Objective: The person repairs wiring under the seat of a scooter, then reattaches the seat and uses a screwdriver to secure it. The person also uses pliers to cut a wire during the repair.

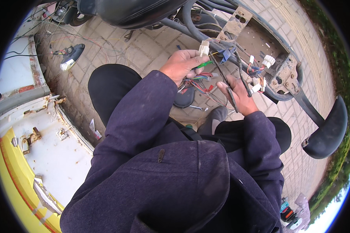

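Note:
My left hand (182, 66) pinches a white plug connector (204, 47) between thumb and fingers. Beside its fingertips is a short green piece (204, 64), too small to name. Lower and to the right, my right hand (240, 96) is curled around a black cable (230, 97), part of which its fingers hide. The cable belongs to a wiring harness with blue tape (226, 53) and several more white connectors (268, 61) hanging by the vehicle frame. Below the hands, a bundle of red and coloured wires (206, 88) lies over a dark flat piece (184, 98).
A black seat (134, 11) and the rusty-plated metal frame (237, 23) stand ahead. A black padded part on a bar (330, 130) juts out at right. On the paving at left are a mirror-like lamp (72, 57) and loose wires. A wrench (198, 108) lies near my foot.

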A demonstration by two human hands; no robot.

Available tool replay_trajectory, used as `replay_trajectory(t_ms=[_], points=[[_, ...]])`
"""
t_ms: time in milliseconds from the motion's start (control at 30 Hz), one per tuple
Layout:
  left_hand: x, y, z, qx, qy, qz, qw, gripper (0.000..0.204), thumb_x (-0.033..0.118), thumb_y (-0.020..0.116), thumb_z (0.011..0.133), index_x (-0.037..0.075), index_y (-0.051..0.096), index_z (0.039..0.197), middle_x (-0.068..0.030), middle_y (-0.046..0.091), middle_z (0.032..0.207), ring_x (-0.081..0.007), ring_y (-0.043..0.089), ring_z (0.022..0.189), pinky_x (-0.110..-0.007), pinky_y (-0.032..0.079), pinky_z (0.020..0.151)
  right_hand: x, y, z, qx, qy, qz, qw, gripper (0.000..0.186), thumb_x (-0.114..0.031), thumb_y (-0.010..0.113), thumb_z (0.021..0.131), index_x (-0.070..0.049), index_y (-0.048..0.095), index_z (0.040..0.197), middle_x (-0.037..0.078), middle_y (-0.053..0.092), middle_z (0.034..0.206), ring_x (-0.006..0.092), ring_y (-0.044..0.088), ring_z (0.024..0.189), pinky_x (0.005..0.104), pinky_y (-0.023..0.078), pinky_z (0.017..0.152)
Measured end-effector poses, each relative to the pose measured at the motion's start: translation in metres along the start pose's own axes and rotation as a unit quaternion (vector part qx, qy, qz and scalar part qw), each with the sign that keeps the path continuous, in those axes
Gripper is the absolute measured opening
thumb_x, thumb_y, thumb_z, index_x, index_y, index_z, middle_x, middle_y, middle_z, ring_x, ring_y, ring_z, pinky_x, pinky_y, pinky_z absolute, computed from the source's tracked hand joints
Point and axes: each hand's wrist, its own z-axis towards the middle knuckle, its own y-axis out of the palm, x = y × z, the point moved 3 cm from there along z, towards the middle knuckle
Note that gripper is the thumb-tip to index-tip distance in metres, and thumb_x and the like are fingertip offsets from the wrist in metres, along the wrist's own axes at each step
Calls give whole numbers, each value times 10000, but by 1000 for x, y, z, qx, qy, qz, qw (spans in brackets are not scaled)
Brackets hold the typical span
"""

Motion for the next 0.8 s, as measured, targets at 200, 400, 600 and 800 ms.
replay_trajectory(t_ms=[200,400,600,800], points=[[0,-2,-4,7,4,30,1000,263,263,684,969,10,638,1027,14,575,737,-13,413,541,-175,320,510,14,4,-13,1,5,-50,999,623,-586,606,925,21,592,1060,244,600,819,400,603,797,483,460,736],[6,-5,-7,12,25,50,998,258,246,685,965,11,632,1059,-7,613,762,-22,432,541,-182,347,523,33,11,-27,36,-65,-80,994,656,-555,573,968,18,556,1286,243,655,1045,409,626,1044,444,491,905],[4,-7,-9,10,9,59,998,229,176,677,956,-31,646,1046,-54,649,766,-68,515,573,-214,435,553,35,12,-18,-31,39,-50,998,627,-531,562,984,13,573,1295,252,656,1043,397,630,1047,432,494,907],[3,-6,-10,-32,3,107,994,234,169,685,949,-33,639,1058,-96,689,827,-77,558,617,-213,449,568,23,13,13,-34,-20,-28,999,579,-510,542,1004,18,608,1234,237,668,878,374,671,848,447,505,761]])
